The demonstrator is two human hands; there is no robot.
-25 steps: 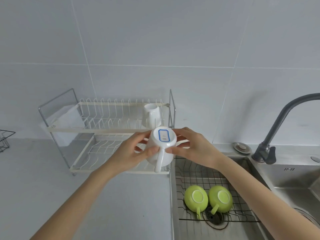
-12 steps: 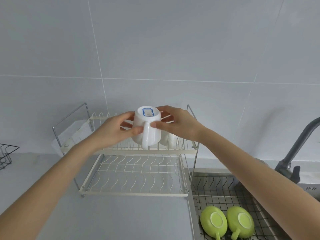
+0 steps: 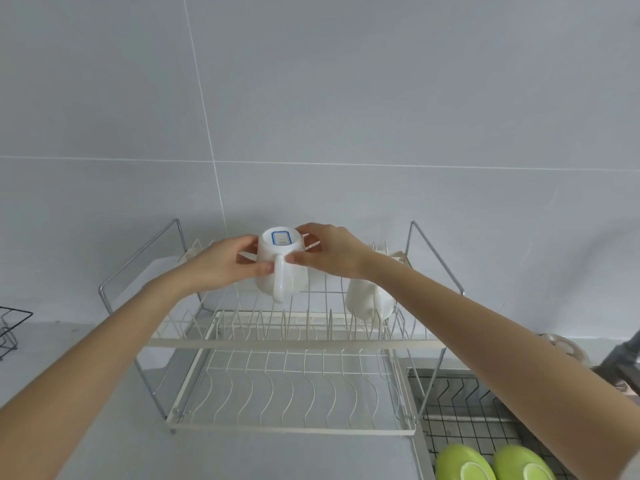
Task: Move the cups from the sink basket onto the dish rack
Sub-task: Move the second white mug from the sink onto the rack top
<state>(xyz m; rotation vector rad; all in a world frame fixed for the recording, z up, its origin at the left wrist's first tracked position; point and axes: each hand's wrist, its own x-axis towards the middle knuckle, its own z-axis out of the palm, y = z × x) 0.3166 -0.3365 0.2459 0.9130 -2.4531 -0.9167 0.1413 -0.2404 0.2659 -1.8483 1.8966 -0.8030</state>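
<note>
Tiled wall [image 3: 346,98] fills the upper half of the frame, pale grey with thin white joints. Below it, a grey counter [image 3: 121,445] runs across the lower left. A two-tier white wire dish rack [image 3: 291,342] with chrome side frames stands at the centre of the frame, its lower tier bare. At the lower right, a black wire sink basket [image 3: 460,410] sits in the sink, with two green cups [image 3: 465,464] lying upside down side by side at the bottom edge, partly cut off. A black wire object [image 3: 10,327] shows at the left edge.

Both forearms reach in from the lower corners to the rack's upper tier. Between them a white mug [image 3: 281,263] is held upside down, base with a blue-framed label facing up, handle towards the camera, just above the upper tier's prongs. The left hand [image 3: 221,263] pinches the mug's left side with thumb and fingers; the right hand [image 3: 332,252] grips the right side likewise. Another white mug [image 3: 369,301] rests inverted on the right part of the upper tier, partly behind the right wrist.
</note>
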